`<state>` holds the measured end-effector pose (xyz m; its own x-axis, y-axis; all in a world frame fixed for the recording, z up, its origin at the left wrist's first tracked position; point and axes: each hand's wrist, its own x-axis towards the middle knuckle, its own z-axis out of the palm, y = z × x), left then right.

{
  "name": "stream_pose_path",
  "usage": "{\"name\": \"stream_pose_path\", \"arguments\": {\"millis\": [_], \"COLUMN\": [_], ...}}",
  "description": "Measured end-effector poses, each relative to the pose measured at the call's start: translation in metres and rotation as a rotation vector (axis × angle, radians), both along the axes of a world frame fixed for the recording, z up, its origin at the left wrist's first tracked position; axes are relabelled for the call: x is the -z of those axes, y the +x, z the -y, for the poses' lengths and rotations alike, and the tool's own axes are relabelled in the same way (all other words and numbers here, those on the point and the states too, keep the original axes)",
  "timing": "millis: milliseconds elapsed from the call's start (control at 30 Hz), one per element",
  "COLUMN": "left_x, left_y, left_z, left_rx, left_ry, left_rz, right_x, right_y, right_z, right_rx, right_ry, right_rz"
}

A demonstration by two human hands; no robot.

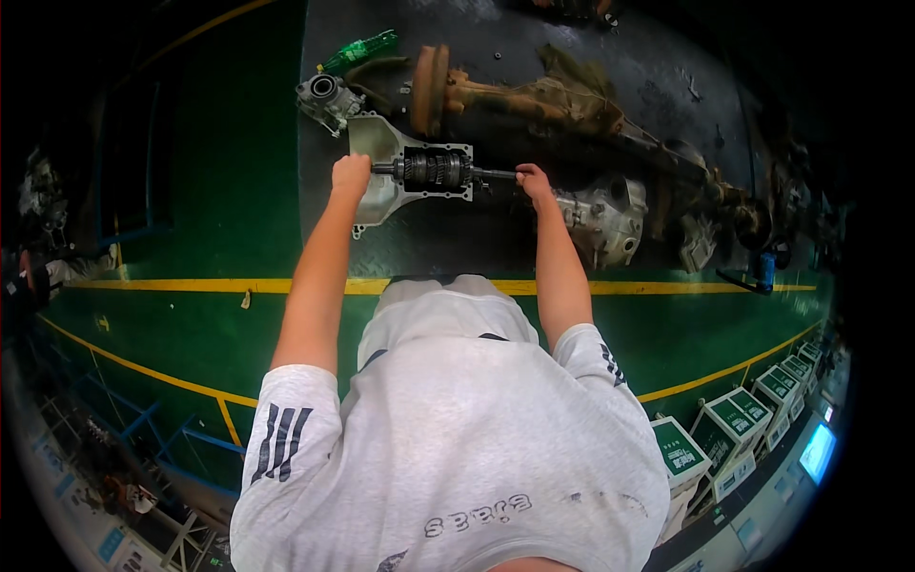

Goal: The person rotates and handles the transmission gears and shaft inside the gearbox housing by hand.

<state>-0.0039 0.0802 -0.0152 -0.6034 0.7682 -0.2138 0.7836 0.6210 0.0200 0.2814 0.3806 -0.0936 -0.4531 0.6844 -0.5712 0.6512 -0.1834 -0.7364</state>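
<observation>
Hands at both ends of a dark geared shaft point(434, 170), seen from above the person's head. The left hand point(350, 176) is closed in a fist around the shaft's left end, and the right hand point(533, 181) curls its fingers about the thin right end; both arms are stretched forward from a grey short-sleeved shirt. The shaft lies level, crosswise to the person, directly over an open grey metal housing point(381, 181) whose rectangular flange frames the gear cluster; whether the shaft rests in the housing or is held just above it cannot be told. All of this sits on a dark floor mat point(477, 243). Just right of the right hand lies a second light-grey casting point(602, 217). Beyond the shaft a rusty axle assembly point(543, 100) runs across the mat, with a small grey casting point(326, 98) and a green plastic bottle point(360, 50) near its left end. Nearer the person, a yellow line point(238, 285) crosses the green floor point(219, 191), and green-and-white cartons point(734, 419) stand in a row at lower right.
</observation>
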Motion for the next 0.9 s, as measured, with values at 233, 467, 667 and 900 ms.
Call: {"name": "stream_pose_path", "arguments": {"millis": [233, 467, 667, 900], "left_x": [0.002, -0.011, -0.012, -0.015], "left_y": [0.006, 0.008, 0.009, 0.010], "left_z": [0.004, -0.001, -0.002, -0.002], "left_rx": [0.007, 0.023, 0.018, 0.015], "left_ry": [0.017, 0.014, -0.007, 0.006], "left_rz": [-0.032, -0.008, -0.023, -0.026], "right_x": [0.006, 0.010, 0.014, 0.013], "right_y": [-0.001, -0.004, -0.007, -0.005], "right_z": [0.002, -0.006, -0.013, -0.002], "right_rx": [0.014, 0.031, -0.119, 0.030], "right_ry": [0.012, -0.080, 0.031, -0.021], "right_rz": [-0.038, 0.065, 0.275, 0.201]}}
